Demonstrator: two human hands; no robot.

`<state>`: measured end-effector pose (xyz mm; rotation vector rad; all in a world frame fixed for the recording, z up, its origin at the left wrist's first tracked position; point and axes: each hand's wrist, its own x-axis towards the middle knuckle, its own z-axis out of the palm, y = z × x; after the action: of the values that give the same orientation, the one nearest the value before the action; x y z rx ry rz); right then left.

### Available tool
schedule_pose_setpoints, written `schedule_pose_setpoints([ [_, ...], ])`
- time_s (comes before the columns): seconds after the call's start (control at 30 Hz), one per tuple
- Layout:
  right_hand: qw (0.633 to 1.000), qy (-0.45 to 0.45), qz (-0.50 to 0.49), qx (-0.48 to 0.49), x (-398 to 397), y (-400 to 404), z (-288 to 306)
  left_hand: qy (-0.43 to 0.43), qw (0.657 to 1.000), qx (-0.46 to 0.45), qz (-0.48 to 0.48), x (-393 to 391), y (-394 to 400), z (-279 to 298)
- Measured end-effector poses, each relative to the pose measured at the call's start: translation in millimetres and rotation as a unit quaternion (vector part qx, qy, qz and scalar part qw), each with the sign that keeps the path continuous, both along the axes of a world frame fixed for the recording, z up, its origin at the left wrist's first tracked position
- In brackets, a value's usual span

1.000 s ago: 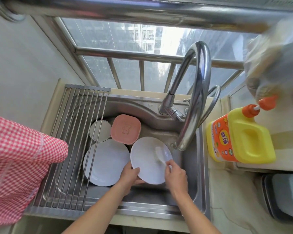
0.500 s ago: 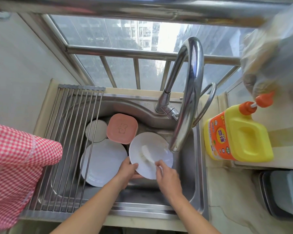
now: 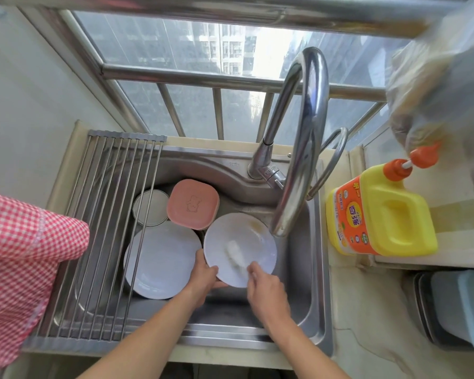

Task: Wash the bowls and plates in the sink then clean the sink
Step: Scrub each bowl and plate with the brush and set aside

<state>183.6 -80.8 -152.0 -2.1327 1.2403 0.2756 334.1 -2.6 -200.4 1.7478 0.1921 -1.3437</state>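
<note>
Over the steel sink [image 3: 316,272], the left hand [image 3: 203,277] grips a tilted white plate [image 3: 246,242]; the right hand [image 3: 266,288] pinches a pale sponge [image 3: 234,254].

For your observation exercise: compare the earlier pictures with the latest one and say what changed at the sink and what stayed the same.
The right hand drew the white scrubber from the right side of the held plate toward its centre and lower rim. The left hand kept gripping the plate's lower-left edge. The large plate, pink dish, small bowl and detergent bottle stayed put.
</note>
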Motion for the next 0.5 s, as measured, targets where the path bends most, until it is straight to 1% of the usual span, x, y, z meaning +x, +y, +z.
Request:
schedule_pose_setpoints([
  [0.03,1.0,-0.012,0.025,0.008,-2,5,2,0.004,1.0,0.002,0.014,-2,3,-1],
  [0.07,0.999,-0.004,0.032,-0.002,-5,5,2,0.01,1.0,0.002,0.028,-4,5,-1],
  [0.13,0.997,0.055,-0.023,-0.046,-9,-6,-2,0.016,0.999,-0.006,0.048,-8,9,0],
  [0.2,0.992,0.093,-0.064,-0.051,-13,-14,-5,0.009,0.999,-0.011,0.05,-9,11,2],
  [0.23,0.994,0.091,-0.045,-0.04,-11,-12,-5,0.007,0.999,-0.011,0.05,-8,11,4],
  [0.27,0.997,0.069,-0.01,-0.021,-9,-9,-2,0.009,0.999,-0.011,0.051,-8,11,5],
  [0.33,0.997,0.008,0.061,0.036,-8,-1,4,0.019,0.998,-0.004,0.058,-8,11,5],
  [0.37,0.996,-0.014,0.067,0.055,-9,-1,6,0.025,0.998,-0.001,0.06,-8,11,5],
  [0.4,0.997,-0.019,0.053,0.055,-11,-5,4,0.032,0.998,-0.002,0.063,-8,11,5],
  [0.5,0.998,0.04,-0.046,-0.013,-15,-20,-6,0.037,0.997,0.0,0.064,-8,13,5],
])
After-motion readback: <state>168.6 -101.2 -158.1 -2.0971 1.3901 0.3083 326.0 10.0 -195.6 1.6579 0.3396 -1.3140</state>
